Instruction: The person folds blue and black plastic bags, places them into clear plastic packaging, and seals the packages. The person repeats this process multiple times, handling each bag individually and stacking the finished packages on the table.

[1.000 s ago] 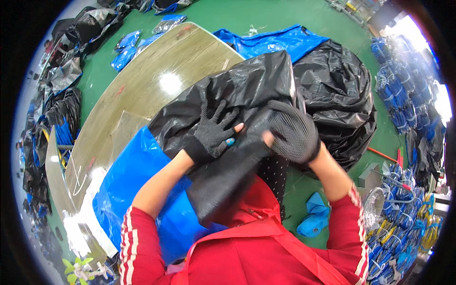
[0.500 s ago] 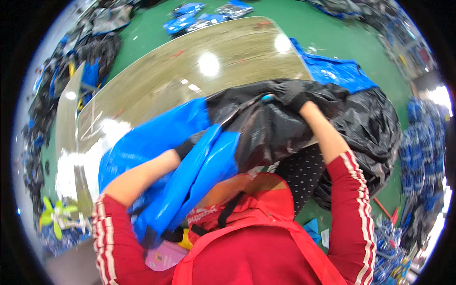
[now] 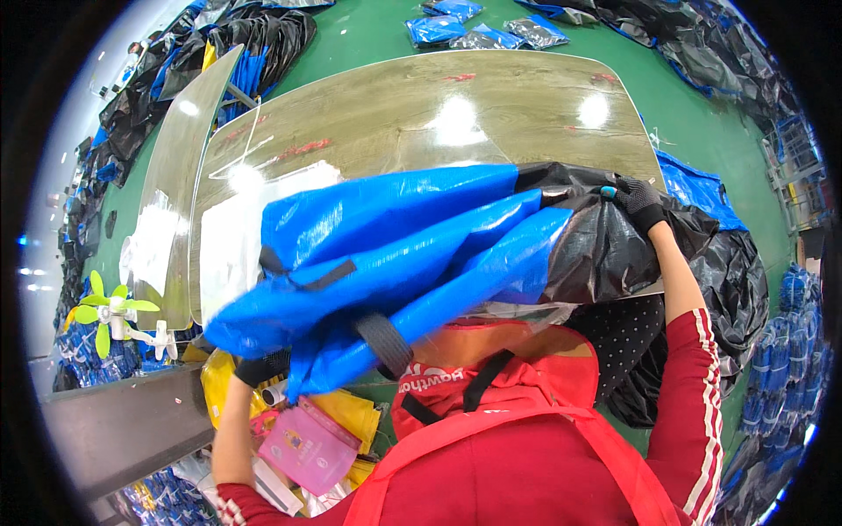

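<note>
A large blue and black tarpaulin (image 3: 377, 263) with black webbing straps lies in loose folds over the near side of a wood-look table (image 3: 377, 123). My right hand (image 3: 638, 200), in a dark dotted glove with a bit of blue at the thumb, is closed on the black part at the table's right side. Down at the lower left, my left hand (image 3: 261, 366), also gloved, is against the underside of the blue end. Cloth covers its fingers, so its grip is hidden. Black material (image 3: 724, 280) hangs in a crumpled heap beyond my right forearm.
A green clip fan (image 3: 112, 307) stands left of the table, above a grey metal beam (image 3: 132, 421). Pink (image 3: 307, 447) and yellow bags lie below my left hand. Packed blue bundles (image 3: 434, 31) sit on the green floor beyond, with stacked bundles (image 3: 776, 342) at right.
My left hand has moved down and left from the middle of the blue folds, and the blue end now spreads further left. My right hand still grips the black part. The view has shifted.
</note>
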Available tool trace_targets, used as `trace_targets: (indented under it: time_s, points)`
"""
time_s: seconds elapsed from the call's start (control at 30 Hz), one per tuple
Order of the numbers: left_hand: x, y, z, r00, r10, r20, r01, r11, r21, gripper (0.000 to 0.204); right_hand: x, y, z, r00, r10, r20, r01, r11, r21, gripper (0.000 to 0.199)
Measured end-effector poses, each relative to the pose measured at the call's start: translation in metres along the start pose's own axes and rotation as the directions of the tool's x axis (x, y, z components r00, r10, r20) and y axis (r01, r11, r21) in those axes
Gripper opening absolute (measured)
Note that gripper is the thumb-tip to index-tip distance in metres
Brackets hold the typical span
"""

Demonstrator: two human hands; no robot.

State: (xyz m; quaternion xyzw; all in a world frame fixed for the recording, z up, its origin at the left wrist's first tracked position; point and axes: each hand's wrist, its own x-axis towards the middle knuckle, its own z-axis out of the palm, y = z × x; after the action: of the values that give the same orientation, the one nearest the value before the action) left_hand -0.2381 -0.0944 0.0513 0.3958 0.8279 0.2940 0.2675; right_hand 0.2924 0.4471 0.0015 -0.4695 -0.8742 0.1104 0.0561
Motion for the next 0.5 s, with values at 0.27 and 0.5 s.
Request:
trace_targets:
  time_s: [0.27, 0.5]
  points:
    - [0.080, -0.052, 0.037, 0.819, 0.084, -0.567, -0.173, 0.979, -0.105, 0.037, -0.001, -0.004, -0.020, 0.984, 0.156, -0.085, -0.152, 0.987, 0.055, 0.050]
    - [0.100, 0.012, 0.042, 0.884, -0.116, -0.453, 0.382, 0.736, 0.559, 0.068, -0.011, -0.016, -0.015, 0.991, 0.128, 0.029, -0.118, 0.963, -0.243, 0.038]
